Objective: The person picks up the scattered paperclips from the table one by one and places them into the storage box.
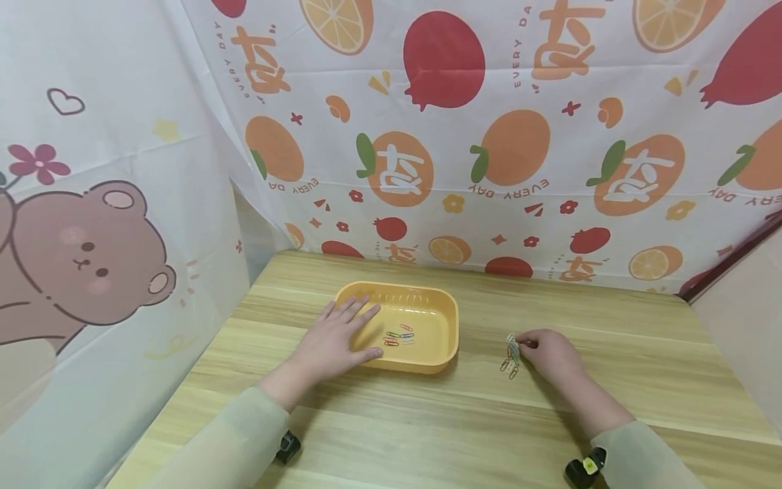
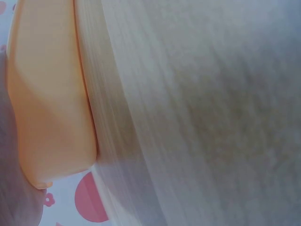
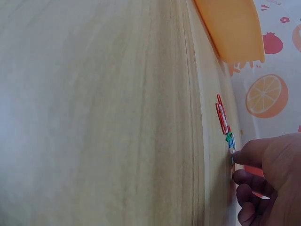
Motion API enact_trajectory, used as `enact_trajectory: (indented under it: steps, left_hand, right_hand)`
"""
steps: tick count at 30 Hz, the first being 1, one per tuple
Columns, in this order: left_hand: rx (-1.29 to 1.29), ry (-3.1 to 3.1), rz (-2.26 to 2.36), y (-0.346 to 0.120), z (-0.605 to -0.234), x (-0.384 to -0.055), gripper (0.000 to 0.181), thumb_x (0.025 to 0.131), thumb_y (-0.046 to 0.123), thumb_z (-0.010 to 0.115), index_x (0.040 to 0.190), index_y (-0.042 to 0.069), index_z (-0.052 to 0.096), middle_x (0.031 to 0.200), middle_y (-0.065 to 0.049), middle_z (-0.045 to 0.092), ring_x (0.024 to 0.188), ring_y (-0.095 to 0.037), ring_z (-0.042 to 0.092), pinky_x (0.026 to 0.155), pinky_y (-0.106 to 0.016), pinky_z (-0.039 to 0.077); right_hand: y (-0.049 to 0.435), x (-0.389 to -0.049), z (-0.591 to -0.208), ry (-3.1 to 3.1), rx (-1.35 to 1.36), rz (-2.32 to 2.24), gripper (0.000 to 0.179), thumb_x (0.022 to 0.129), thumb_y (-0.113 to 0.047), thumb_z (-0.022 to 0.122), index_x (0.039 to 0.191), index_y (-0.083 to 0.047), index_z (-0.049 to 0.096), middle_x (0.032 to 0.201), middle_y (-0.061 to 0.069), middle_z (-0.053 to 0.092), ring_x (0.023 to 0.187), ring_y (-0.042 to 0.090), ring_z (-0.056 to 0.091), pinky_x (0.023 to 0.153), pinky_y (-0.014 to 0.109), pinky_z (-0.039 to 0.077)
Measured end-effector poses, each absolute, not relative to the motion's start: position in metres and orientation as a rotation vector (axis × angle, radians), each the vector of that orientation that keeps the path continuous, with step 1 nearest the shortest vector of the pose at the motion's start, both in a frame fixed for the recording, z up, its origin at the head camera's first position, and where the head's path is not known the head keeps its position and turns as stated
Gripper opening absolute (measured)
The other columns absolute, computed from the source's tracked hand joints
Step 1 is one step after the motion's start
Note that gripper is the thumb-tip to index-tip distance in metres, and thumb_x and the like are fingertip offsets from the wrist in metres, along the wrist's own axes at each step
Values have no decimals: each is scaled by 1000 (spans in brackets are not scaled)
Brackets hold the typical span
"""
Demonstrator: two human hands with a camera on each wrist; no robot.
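My left hand [image 1: 334, 339] lies spread over the left side of a yellow plastic tray [image 1: 449, 326], its thumb at the near rim and its fingers reaching inside. In the tray is a small group of colored paper clips [image 1: 398, 335]. To the right of the tray, a loose pile of paper clips [image 1: 512, 360], red, green, blue and white, lies on the table. My right hand [image 1: 552, 356] pinches a paper clip at the pile's right edge between thumb and forefinger. The right wrist view has the thumb against a bluish clip, beside the red clips [image 3: 221, 117].
The wooden table [image 1: 391, 428] reaches back to a fruit-printed cloth [image 1: 452, 156]. On the left hangs a cloth with a bear print [image 1: 91, 251]. A pale panel [image 1: 742, 305] borders the table's right side. Dark cameras [image 1: 583, 468] are strapped at both wrists.
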State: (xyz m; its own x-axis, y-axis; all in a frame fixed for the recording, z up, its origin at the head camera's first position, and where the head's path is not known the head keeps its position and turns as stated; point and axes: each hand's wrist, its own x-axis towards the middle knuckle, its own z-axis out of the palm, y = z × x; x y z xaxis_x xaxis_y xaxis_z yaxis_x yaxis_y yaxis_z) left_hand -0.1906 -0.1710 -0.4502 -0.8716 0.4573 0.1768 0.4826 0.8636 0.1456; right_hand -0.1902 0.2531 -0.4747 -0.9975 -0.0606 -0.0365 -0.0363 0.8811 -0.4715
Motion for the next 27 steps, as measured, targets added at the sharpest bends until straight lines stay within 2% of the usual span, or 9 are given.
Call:
enact_trajectory:
  steps: [7,12,19,27]
  left_hand:
    - [-743,-2894,-280,-170,-449,-191,83,88,70,54,156,26,34,162,-5,27,149,-31,22,121,-54,9]
    - [-741,-2896,-283,-171,-450,-192,83,88,67,58,156,26,34,162,-5,27,149,-31,23,121,-54,9]
    - [-730,-2905,-273,-172,-450,-192,83,88,68,58,156,28,33,162,-4,27,149,-31,22,121,-53,8]
    - [-733,-2905,-276,-171,-452,-193,83,88,69,57,156,28,33,163,-4,26,149,-30,21,121,-54,7]
  right_hand:
    - [256,-192,-477,2991,-78,-753,20,92,-20,69,108,-9,75,99,7,73,96,29,66,87,52,51]
    - [256,-195,-476,2979,-67,-750,15,91,-21,70,99,-8,73,89,2,69,84,20,62,79,47,51]
    - [256,-198,-472,2954,-56,-741,12,91,-20,69,86,-9,69,82,1,65,74,18,55,72,41,49]
    - [260,-204,-472,2923,-45,-701,10,85,-18,65,76,-12,64,77,-1,63,67,16,52,65,33,44]
